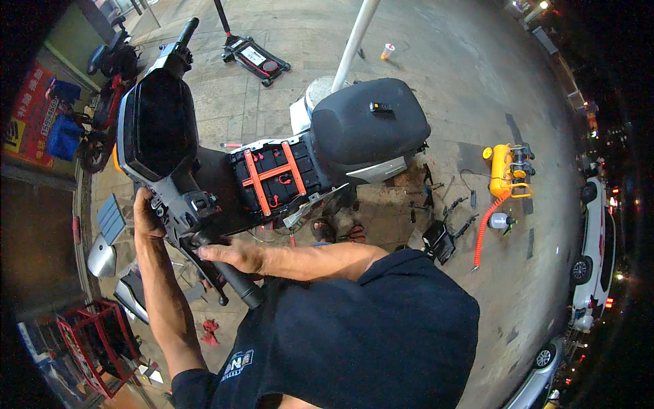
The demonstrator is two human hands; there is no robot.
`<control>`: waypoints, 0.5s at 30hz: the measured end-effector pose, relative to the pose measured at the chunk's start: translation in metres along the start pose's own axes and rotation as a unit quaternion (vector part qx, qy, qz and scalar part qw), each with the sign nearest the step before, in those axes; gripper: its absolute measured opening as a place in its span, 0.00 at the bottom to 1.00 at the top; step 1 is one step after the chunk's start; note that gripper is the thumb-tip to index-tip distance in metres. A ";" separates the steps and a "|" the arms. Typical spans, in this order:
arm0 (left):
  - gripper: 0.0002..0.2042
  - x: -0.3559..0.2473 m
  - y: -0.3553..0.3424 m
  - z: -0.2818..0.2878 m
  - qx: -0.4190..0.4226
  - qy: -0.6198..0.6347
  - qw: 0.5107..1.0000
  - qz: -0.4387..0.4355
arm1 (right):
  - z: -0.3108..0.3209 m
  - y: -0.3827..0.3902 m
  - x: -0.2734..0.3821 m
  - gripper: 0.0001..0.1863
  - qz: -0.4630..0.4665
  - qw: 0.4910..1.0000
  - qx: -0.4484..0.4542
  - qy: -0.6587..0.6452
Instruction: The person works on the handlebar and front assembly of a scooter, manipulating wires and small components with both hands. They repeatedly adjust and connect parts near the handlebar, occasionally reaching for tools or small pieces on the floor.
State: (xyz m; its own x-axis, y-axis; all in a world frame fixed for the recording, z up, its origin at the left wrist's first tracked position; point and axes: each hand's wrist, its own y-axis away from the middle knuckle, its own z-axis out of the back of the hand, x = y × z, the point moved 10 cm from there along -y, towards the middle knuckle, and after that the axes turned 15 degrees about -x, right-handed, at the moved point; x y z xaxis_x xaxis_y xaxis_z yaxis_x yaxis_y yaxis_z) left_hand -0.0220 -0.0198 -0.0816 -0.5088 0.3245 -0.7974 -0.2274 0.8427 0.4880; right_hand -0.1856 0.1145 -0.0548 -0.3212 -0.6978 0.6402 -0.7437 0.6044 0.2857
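Observation:
An electric scooter (225, 177) stands across the view, with its dark glossy display (162, 123) at the left. My left hand (146, 215) reaches up against the underside of the housing behind the display; its fingertips are hidden there. Bent across the near side, my right hand (235, 255) closes over the black handlebar (238, 283) close to the brake lever (214, 283). Part of that hand is slightly blurred. Behind the handlebar lies an uncovered battery bay (300, 194) crossed by orange-red straps (257, 184). The black seat (364, 126) carries a small dark device (380, 107).
A floor jack (255, 58) stands at the far side. To the right are a yellow air compressor (503, 170) with a coiled red hose (482, 232) and an open black case (439, 240). Removed panels (102, 255) and a red rack (102, 347) are at the left.

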 end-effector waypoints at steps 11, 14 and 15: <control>0.26 0.004 -0.016 0.019 0.020 0.020 1.000 -0.014 | -0.013 -0.003 -0.002 0.29 -0.009 0.988 0.058 -0.141; 0.27 0.003 -0.017 0.019 0.046 0.019 0.999 -0.007 | -0.004 -0.011 -0.007 0.28 -0.006 1.000 0.001 -0.014; 0.27 0.002 -0.018 0.021 0.040 0.014 0.999 -0.014 | -0.006 -0.011 -0.005 0.28 -0.004 1.000 0.016 -0.021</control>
State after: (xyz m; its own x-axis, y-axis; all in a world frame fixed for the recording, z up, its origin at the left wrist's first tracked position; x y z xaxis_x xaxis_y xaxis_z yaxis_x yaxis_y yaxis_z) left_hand -0.0017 -0.0251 -0.0991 -0.5260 0.2890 -0.7999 -0.1752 0.8835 0.4345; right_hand -0.1725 0.1142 -0.0569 -0.3396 -0.7183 0.6073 -0.7646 0.5868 0.2665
